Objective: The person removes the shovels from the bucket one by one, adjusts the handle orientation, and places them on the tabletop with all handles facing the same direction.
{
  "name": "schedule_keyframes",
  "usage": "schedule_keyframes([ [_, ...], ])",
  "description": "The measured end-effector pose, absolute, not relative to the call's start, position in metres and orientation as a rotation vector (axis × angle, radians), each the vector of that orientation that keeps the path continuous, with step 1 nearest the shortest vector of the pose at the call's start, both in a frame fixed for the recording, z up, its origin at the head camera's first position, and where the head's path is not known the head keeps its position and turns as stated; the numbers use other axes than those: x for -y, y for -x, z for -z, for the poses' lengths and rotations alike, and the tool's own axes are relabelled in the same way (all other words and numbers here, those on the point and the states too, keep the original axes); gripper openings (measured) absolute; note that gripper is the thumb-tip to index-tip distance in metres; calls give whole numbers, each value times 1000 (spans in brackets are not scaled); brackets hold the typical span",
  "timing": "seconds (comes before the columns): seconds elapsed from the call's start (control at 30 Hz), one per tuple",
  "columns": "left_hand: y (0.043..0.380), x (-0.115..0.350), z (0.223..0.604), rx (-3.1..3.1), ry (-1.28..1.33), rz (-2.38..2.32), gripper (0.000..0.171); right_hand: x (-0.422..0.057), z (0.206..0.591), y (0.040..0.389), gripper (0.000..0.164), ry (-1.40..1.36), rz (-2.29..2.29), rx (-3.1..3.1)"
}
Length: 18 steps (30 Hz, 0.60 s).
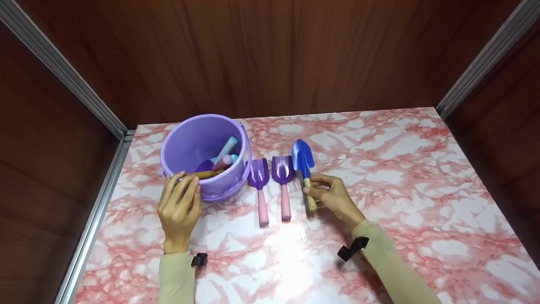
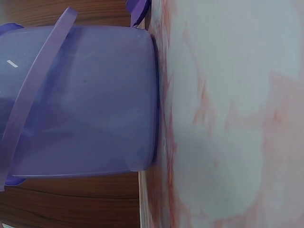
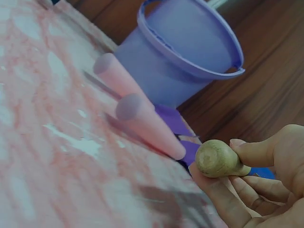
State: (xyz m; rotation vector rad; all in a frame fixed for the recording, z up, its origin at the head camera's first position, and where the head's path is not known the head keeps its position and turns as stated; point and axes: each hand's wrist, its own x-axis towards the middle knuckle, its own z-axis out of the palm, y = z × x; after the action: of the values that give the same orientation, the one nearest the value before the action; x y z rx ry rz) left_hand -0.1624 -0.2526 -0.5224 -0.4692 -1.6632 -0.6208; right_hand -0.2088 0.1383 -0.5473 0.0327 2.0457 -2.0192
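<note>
My right hand (image 1: 331,194) pinches the pale wooden handle (image 3: 218,159) of a blue hand trowel (image 1: 301,156) between thumb and fingers. Its blade points toward the back wall. Just left of it lie two purple toy shovels with pink handles, one nearer (image 1: 282,185) and one closer to the bucket (image 1: 259,190). At the near rim of a purple bucket (image 1: 223,188), the fingers of my left hand (image 1: 179,209) rest slightly bent, with the thumb hidden. Inside the bucket are a yellow handle (image 1: 204,174), a teal handle (image 1: 228,147) and a pink one (image 1: 223,162).
A red-and-white marbled tabletop (image 1: 405,177) runs back to a dark wooden panel (image 1: 274,55). Wooden side walls with metal edge strips (image 1: 101,114) stand left and right. The bucket's handle (image 2: 33,90) hangs down along its side.
</note>
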Motion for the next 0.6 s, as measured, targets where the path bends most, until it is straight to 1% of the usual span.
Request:
schedule_keyframes([
  [0.37, 165, 252, 522, 1670, 479, 621, 18, -142, 560, 198, 47, -158, 2031, -2012],
  [0.6, 162, 252, 520, 1660, 472, 622, 20, -144, 562, 196, 46, -153, 2039, -1971],
])
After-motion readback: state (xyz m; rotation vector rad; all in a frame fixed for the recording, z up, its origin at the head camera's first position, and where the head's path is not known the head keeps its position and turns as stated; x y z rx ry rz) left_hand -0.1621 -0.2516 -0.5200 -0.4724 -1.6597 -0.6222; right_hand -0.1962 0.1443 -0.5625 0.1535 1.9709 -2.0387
